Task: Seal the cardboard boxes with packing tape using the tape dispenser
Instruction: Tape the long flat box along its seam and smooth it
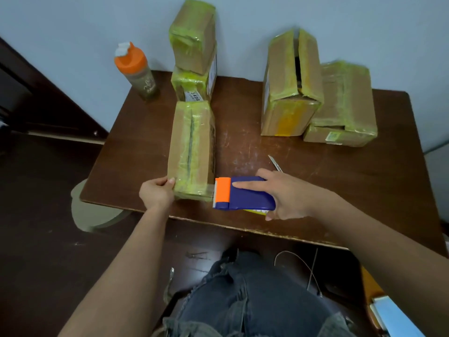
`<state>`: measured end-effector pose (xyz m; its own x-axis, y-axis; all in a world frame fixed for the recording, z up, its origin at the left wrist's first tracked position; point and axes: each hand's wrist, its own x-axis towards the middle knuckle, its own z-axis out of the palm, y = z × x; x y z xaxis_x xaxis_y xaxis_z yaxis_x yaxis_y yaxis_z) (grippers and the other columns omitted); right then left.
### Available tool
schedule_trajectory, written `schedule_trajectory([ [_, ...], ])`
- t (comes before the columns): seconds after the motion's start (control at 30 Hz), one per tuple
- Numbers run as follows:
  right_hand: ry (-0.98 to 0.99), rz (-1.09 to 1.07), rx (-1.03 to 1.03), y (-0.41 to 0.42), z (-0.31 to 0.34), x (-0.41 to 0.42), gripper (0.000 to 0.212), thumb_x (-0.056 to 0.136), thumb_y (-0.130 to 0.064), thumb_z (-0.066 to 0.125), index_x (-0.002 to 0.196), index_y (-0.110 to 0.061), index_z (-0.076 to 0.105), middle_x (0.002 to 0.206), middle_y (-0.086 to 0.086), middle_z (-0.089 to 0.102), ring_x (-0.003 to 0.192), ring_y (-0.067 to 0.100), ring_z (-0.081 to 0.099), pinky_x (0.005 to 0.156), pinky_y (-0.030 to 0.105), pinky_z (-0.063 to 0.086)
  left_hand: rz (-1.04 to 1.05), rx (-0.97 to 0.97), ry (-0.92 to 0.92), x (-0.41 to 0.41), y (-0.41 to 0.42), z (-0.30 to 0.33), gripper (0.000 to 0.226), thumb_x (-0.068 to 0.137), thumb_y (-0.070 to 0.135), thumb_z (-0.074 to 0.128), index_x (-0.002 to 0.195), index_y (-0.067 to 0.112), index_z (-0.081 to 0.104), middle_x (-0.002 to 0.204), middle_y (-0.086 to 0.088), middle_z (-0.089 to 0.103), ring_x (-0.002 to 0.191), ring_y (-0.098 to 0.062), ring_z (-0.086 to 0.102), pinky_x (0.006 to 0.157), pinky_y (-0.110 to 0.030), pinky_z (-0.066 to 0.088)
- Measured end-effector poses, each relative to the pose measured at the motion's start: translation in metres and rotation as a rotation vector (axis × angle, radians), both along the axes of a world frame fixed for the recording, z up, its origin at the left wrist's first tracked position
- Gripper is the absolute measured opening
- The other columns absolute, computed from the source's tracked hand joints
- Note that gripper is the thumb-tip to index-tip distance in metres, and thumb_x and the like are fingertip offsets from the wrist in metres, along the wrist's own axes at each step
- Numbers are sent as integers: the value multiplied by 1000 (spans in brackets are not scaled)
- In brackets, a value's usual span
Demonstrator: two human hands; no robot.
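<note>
Bare forearms, no sleeves — dark frayed denim jeans.

Left hand steadies box — right hand grips tape dispenser.

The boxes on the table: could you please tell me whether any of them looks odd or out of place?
Yes: the tall box at the back right stands with its top flaps apart, a dark gap showing between them, so it looks unsealed. The box beside it lies tilted on a flat box. The left stack looks taped shut.
</note>
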<state>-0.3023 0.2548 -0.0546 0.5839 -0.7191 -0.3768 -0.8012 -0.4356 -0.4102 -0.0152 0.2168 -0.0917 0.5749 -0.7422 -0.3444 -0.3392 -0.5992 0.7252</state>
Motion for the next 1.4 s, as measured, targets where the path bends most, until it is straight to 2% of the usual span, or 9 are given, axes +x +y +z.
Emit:
schedule_trajectory([
  [0.17,-7,10,-6,6,-2,0,110,75,-40,82,150,-54,3,117,-9,29,98,13,39,81,27,36,14,19,-17,2,0,-4,29,87,17,71,112,2,70,112,-15,69,107,-27,63,96,-29,45],
  [0.37,74,-6,-27,6,5,-13,106,78,-43,79,148,-55,1,125,-7,34,101,13,43,87,31,47,11,30,-13,7,-1,-4,30,88,19,70,114,4,69,114,-14,69,108,-28,62,97,-31,45],
  [0.6,192,-12,-49,-4,16,0,88,83,-34,68,149,-51,11,124,-4,40,98,17,46,77,33,50,31,57,69,9,-4,-3,33,85,20,74,113,4,69,116,-14,67,111,-27,60,93,-28,44],
  [0.77,283,-6,-45,-9,23,28,71,85,-30,61,147,-45,29,118,1,47,99,23,50,70,31,42,27,76,73,8,-4,-4,34,84,23,75,113,6,70,116,-13,68,111,-27,61,96,-31,46],
  [0.97,356,75,-24,-29,39,64,45,82,-27,55,126,-34,56,98,0,57,87,27,57,73,36,54,28,95,104,11,-5,-2,35,84,22,75,114,7,69,117,-12,67,111,-27,60,98,-36,47],
  [1.07,411,10,106,-37,43,78,45,76,-27,54,120,-29,63,97,0,63,84,27,60,67,32,51,44,85,161,12,-6,-3,34,83,20,76,113,6,70,117,-12,67,111,-26,60,98,-34,47],
  [1.17,523,-34,237,-42,45,98,35,67,-28,61,100,-17,66,93,3,64,84,29,63,67,32,51,36,89,150,14,-6,-4,33,85,20,74,113,4,70,117,-13,67,112,-27,60,98,-34,47],
  [1.27,639,55,280,-35,38,97,34,66,-29,65,98,-17,66,99,6,63,88,30,62,73,33,49,37,98,147,21,-10,-7,31,83,21,76,110,5,72,113,-12,69,108,-27,62,99,-38,48],
  [1.4,558,-77,256,-42,36,75,50,60,-33,51,107,-29,70,99,-1,66,88,27,63,76,33,52,25,97,202,23,-12,-14,32,79,21,80,106,6,73,104,-9,70,102,-25,64,97,-38,50],
])
